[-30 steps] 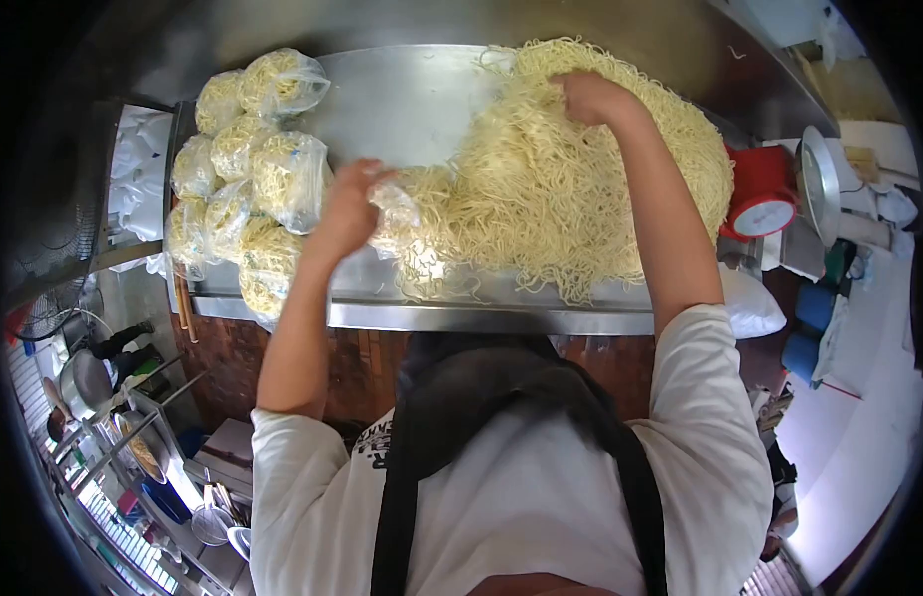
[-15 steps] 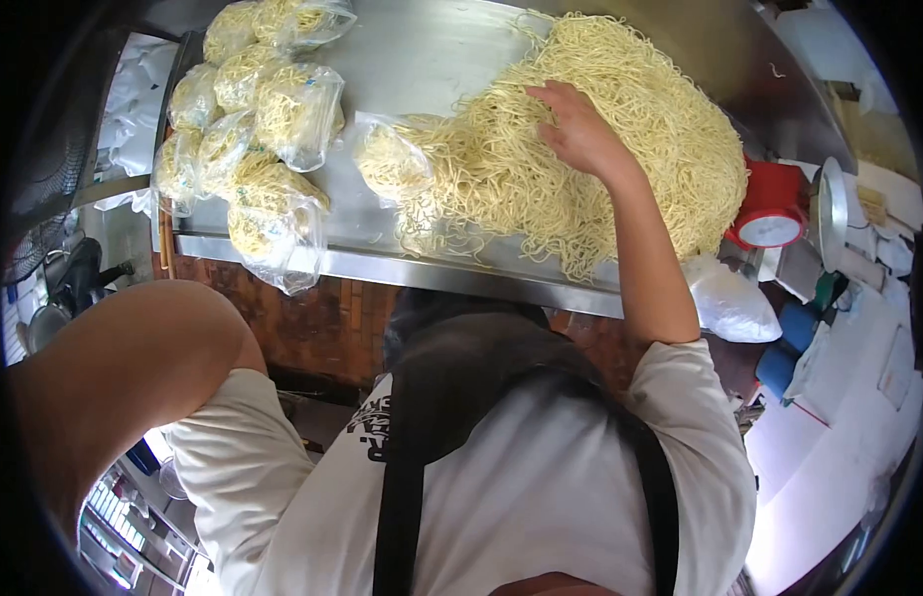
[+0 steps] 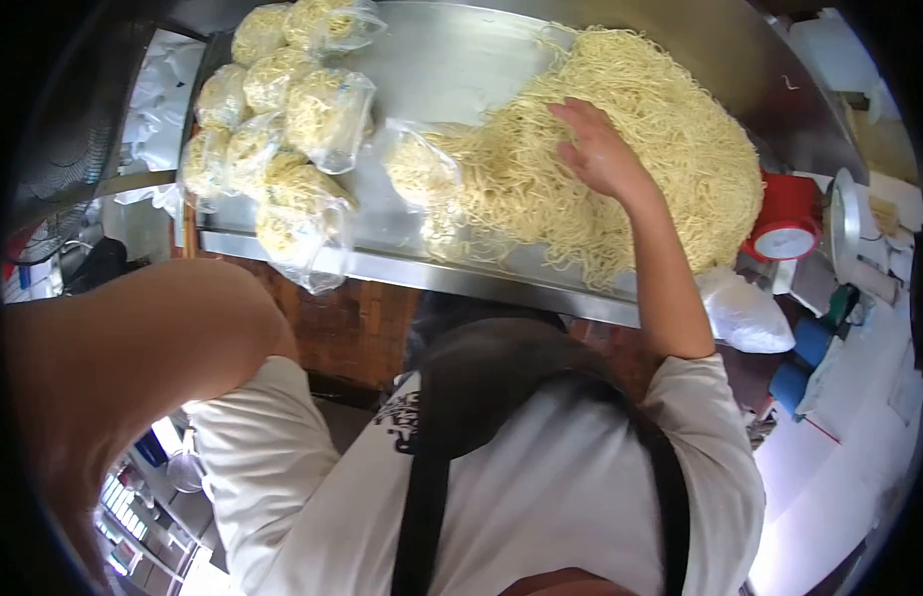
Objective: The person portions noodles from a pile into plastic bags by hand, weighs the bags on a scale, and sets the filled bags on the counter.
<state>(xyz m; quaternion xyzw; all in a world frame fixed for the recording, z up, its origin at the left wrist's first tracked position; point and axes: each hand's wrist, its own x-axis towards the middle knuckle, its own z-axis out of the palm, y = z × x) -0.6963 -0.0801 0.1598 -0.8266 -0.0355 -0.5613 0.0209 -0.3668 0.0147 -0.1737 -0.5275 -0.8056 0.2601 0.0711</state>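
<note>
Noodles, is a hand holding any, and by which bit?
The right hand is spread open over the noodles, with none seen gripped. The left hand is out of view, so I can't tell what it holds.

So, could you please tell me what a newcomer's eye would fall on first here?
Most likely the big heap of noodles covering the right side of the metal table, with the person's right hand spread over it. Next would come the clear bags of noodles grouped at the table's left end. The red scale, to the right of the heap, stands out by its colour.
</note>
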